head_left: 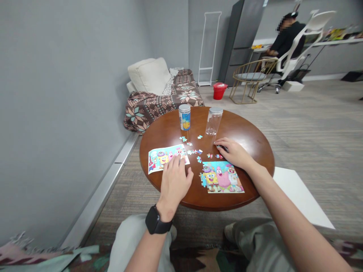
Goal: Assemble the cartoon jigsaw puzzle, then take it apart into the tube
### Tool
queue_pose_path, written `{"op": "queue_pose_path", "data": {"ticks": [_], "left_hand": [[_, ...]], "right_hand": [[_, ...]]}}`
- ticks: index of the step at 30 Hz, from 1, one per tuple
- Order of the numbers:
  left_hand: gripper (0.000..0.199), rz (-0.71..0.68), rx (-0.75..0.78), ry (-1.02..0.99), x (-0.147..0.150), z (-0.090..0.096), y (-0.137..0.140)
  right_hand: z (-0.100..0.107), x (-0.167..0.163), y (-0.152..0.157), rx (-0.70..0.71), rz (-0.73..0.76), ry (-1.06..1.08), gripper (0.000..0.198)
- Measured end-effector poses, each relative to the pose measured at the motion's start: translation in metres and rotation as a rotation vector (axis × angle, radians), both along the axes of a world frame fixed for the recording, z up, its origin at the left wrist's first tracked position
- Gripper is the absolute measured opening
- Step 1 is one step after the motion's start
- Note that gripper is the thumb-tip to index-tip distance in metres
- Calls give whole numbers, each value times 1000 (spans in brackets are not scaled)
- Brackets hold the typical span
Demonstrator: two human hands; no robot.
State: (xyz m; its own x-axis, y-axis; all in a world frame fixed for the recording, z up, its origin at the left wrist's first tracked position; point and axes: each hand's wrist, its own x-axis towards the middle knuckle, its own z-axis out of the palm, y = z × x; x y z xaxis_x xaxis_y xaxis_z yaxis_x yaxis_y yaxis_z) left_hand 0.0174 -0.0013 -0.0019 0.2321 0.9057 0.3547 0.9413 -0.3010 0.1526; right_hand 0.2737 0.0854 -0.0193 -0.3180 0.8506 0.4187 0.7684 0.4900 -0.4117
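My left hand [176, 179] lies over the right part of a printed cartoon picture sheet [154, 160], fingers stretched out, thumb apart, palm down. On its wrist is a black watch. My right hand [235, 153] rests above the partly joined jigsaw puzzle [222, 179], fingers extended on the table and apart from the thumb; nothing shows in its grasp. Loose blue puzzle pieces [183, 139] and other puzzle pieces [219, 156] lie between the sheet, the puzzle and the jars. The puzzle's left edge is jagged with joined pieces.
A labelled jar [185, 119] and a clear jar [214, 121] with metal lids stand toward the back of the round wooden table [249, 132]. Beyond are a covered sofa [181, 92], a red bin [219, 91], a wire chair [251, 77] and a seated person [292, 37].
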Motion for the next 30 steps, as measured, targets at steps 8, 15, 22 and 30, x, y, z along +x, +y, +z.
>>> {"op": "queue_pose_path", "data": {"ticks": [8,15,22,30], "left_hand": [[32,-10,6,-2,-1,0,0],[35,0,-7,18,0,0,0],[33,-4,-2,15,-1,0,1],[34,0,10,21,0,1,1]], "right_hand": [[-1,0,0,-4,0,27,27],[0,2,1,4,20,84,34],[-1,12,2,11,-312,277,40],[-7,19,7,-84,-394,381,36]]}}
